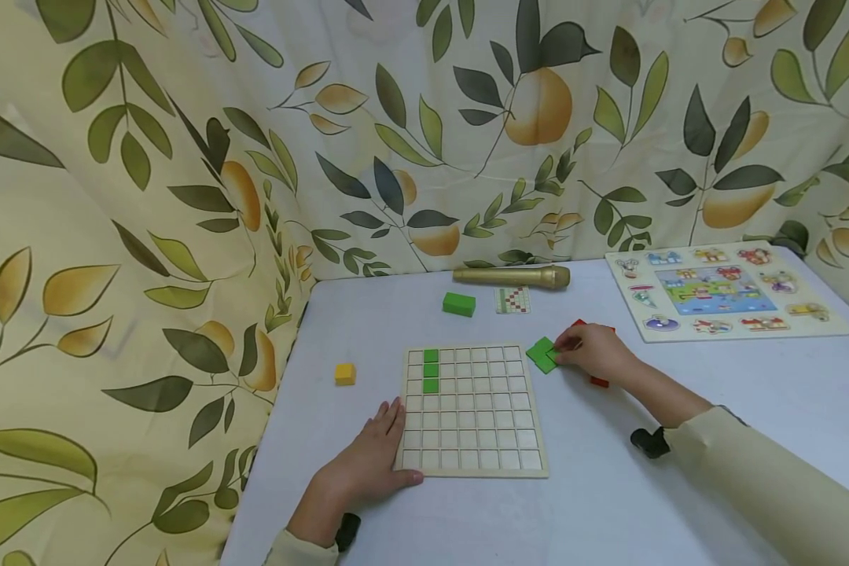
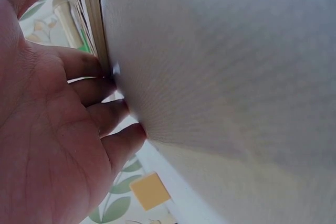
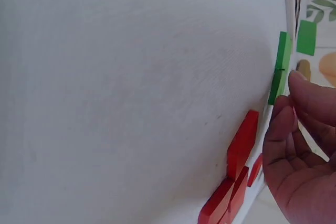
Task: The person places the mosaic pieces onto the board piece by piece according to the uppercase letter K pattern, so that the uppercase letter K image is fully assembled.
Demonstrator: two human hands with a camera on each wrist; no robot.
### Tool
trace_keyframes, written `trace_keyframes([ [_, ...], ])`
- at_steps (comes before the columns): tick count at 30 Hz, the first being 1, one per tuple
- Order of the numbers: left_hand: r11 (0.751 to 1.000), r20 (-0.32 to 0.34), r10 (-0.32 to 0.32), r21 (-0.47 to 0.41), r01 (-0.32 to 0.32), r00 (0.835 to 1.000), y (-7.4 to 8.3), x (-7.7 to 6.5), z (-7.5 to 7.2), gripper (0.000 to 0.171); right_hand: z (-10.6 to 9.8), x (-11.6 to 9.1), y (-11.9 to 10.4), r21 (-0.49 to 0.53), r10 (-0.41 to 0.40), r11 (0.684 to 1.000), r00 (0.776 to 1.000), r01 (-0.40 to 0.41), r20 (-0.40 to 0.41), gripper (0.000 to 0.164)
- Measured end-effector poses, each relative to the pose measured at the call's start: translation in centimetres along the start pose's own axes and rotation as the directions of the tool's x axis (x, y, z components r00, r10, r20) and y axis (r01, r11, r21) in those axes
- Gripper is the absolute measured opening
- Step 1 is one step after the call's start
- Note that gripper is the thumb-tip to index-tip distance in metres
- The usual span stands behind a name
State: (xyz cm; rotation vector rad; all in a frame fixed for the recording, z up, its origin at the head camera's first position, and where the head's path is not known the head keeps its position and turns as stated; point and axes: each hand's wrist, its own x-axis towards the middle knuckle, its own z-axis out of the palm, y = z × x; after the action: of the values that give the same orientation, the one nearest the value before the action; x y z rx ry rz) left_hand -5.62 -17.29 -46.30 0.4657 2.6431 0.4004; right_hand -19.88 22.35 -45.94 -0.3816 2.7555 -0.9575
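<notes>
A square wooden grid board [image 1: 475, 474] lies on the white table, with several green squares [image 1: 431, 369] in one column near its upper left. My left hand [image 1: 368, 456] rests at the board's lower left corner, fingers extended along the left side and thumb by the bottom edge. In the left wrist view the fingertips touch the tabletop beside the board's rim [image 2: 101, 22]. Right of the board, my right hand [image 1: 597, 351] pinches a green tile [image 1: 553, 356] at the end of a small green group. Red tiles [image 3: 242, 145] lie beneath and beside that hand, partly hidden by it.
A yellow block [image 1: 345, 374] sits left of the board. Behind it are a green block [image 1: 459, 304], a small patterned card [image 1: 512, 300] and a gold toy microphone [image 1: 512, 276]. A picture puzzle board [image 1: 729, 328] lies at the far right. Patterned curtains [image 1: 396, 94] border the table.
</notes>
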Motion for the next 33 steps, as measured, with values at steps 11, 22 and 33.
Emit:
trace_keyframes([
  [11, 1.0, 0.002, 0.002, 0.001, -0.002, 1.0, -0.21, 0.04, 0.21, 0.106, -0.13, 0.18, 0.53, -0.027, 0.036, 0.999, 0.998, -0.035, 0.046, 0.035],
  [22, 1.0, -0.006, 0.005, 0.005, -0.005, 1.0, -0.37, 0.11, 0.3, 0.106, -0.12, 0.33, 0.64, -0.008, 0.035, 0.999, 0.999, -0.034, 0.015, 0.026],
  [33, 1.0, -0.001, 0.005, 0.003, -0.005, 1.0, -0.33, 0.06, 0.21, 0.106, -0.73, 0.22, 0.74, 0.017, 0.04, 0.999, 0.999, -0.04, 0.034, 0.018],
])
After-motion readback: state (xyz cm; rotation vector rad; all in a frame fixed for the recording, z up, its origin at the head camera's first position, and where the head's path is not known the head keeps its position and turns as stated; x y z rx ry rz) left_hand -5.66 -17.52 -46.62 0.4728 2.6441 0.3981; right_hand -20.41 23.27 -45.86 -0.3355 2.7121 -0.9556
